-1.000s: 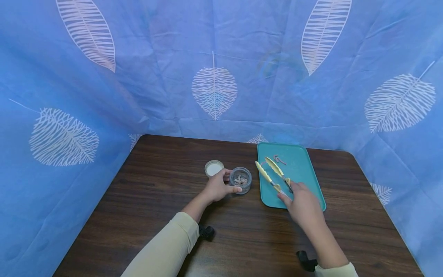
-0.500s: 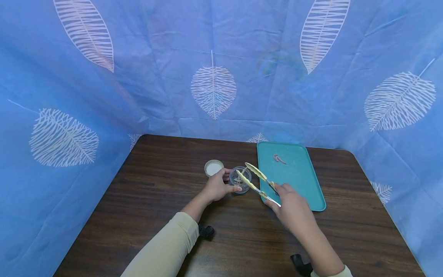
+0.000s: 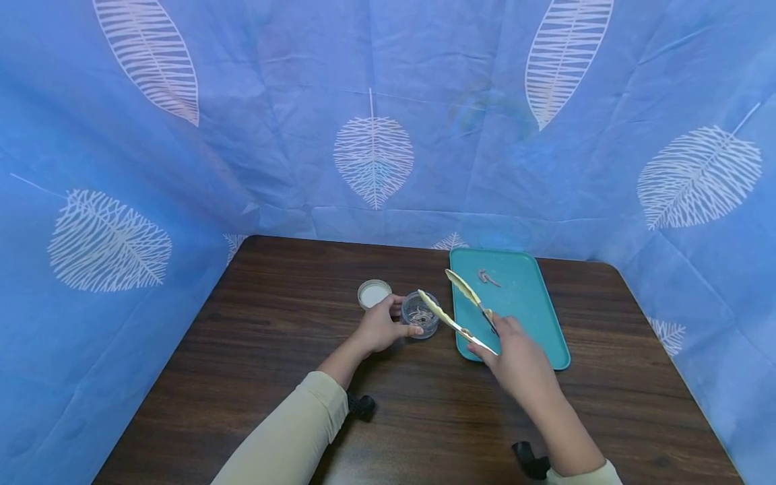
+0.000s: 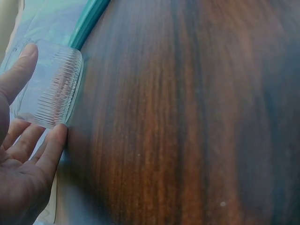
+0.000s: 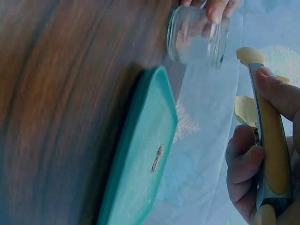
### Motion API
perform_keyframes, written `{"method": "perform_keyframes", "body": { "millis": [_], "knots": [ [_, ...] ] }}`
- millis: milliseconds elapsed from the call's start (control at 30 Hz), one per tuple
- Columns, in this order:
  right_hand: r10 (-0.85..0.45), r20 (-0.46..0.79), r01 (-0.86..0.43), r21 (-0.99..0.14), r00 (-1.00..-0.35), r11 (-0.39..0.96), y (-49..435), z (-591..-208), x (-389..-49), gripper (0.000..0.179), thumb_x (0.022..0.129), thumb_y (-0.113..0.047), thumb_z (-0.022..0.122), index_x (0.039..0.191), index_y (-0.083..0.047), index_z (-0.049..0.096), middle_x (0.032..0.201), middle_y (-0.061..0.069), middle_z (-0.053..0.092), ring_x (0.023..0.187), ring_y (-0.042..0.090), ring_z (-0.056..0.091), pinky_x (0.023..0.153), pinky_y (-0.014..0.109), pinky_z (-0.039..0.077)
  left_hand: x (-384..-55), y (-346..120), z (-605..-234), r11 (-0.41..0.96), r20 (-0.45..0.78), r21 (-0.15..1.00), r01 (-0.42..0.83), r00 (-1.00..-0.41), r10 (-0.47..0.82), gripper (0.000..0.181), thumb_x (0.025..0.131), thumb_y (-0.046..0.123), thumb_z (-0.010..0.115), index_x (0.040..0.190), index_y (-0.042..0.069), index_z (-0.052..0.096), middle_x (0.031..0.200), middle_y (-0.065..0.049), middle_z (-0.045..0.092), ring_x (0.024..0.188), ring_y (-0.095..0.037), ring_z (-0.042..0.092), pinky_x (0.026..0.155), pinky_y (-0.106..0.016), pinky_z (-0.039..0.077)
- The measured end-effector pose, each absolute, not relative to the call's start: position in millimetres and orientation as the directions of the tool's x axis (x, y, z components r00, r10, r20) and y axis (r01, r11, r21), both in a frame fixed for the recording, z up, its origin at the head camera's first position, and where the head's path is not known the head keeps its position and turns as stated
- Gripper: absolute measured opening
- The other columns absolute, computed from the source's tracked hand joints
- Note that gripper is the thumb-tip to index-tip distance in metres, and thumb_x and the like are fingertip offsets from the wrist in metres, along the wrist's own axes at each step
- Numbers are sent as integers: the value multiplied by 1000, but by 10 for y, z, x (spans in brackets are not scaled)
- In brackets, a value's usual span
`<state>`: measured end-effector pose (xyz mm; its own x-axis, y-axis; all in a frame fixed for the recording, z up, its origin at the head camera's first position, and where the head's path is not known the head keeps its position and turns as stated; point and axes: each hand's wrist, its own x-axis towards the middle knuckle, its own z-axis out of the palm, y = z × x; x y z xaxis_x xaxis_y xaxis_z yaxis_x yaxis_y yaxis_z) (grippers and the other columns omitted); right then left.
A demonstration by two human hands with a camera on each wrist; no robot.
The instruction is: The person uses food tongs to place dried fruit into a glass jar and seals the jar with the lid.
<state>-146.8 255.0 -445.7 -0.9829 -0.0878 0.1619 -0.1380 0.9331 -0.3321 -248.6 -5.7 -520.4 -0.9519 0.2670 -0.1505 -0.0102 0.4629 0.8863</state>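
Observation:
My left hand (image 3: 380, 327) grips a clear glass jar (image 4: 51, 86) by its side, thumb on the near wall and fingers on the far one. Small pinkish, worm-like pieces (image 3: 419, 315) lie at the bottom of the jar. Tongs with pale yellow tips (image 3: 463, 286) are in my right hand (image 3: 515, 357), which wraps round their handles. The arms of the tongs are spread, with nothing between the tips; one tip overlaps the jar's rim in the head view, the other is over the tray's left edge. Another pinkish strip (image 3: 488, 277) lies on the teal tray (image 3: 527, 316).
A round lid (image 3: 374, 294), white inside, lies on the dark wooden table (image 3: 291, 296) behind my left hand. The tray is right of the jar. A blue cloth with white leaves (image 3: 461, 162) hangs behind the table and along its sides.
The tongs have moved left from over the tray to above the jar, then slightly back right with their arms spread wider. A pinkish piece earlier at the tips is gone from them.

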Motion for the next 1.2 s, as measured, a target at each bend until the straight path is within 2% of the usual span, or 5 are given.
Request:
{"method": "perform_keyframes", "body": {
  "millis": [300, 500, 700, 1033, 1200],
  "knots": [
    [-35, 90, -64, -340, -995, 938, 2769, -4389, -1613, 82, 101, -40, 79, 156, 13, 48, 131, 35, 62, 84, 36, 69, 64, 48, 58, -2495, -71, -5192, 458, -152, 889, -15, -952, 265, 75, 91, 38, 91, 154, 14, 56, 152, -15, 64, 144, -35, 60, 116, -54, 55],
    [-24, 95, -50, -283, -995, 958, 2961, -4366, -1758, 83, 101, -40, 78, 156, 14, 47, 138, 40, 60, 110, 56, 69, 83, 65, 61, -2500, -95, -5205, 454, -157, 891, -16, -949, 274, 76, 92, 38, 90, 155, 14, 55, 153, -15, 63, 146, -34, 59, 116, -53, 55],
    [20, 39, 8, -283, -999, 959, 3161, -4499, -1910, 84, 104, -41, 75, 158, 14, 43, 147, 42, 52, 126, 60, 60, 93, 70, 57, -2508, -108, -5228, 457, -164, 889, -21, -948, 274, 76, 92, 40, 90, 155, 15, 55, 153, -14, 63, 146, -33, 60, 116, -53, 55],
    [86, -78, 104, -266, -993, 958, 3421, -4732, -2049, 82, 109, -42, 66, 160, 16, 37, 144, 43, 51, 121, 59, 61, 90, 67, 58, -2486, -82, -5209, 449, -172, 893, -30, -945, 277, 77, 91, 41, 90, 154, 16, 56, 154, -14, 63, 146, -33, 59, 117, -53, 54],
    [95, -133, 128, -262, -986, 957, 3473, -4778, -2093, 80, 110, -41, 64, 159, 17, 37, 146, 45, 49, 127, 62, 57, 96, 70, 55, -2487, -77, -5222, 452, -168, 892, -31, -949, 267, 76, 90, 41, 91, 154, 16, 56, 153, -14, 63, 145, -33, 59, 116, -52, 55]
  ]
}}
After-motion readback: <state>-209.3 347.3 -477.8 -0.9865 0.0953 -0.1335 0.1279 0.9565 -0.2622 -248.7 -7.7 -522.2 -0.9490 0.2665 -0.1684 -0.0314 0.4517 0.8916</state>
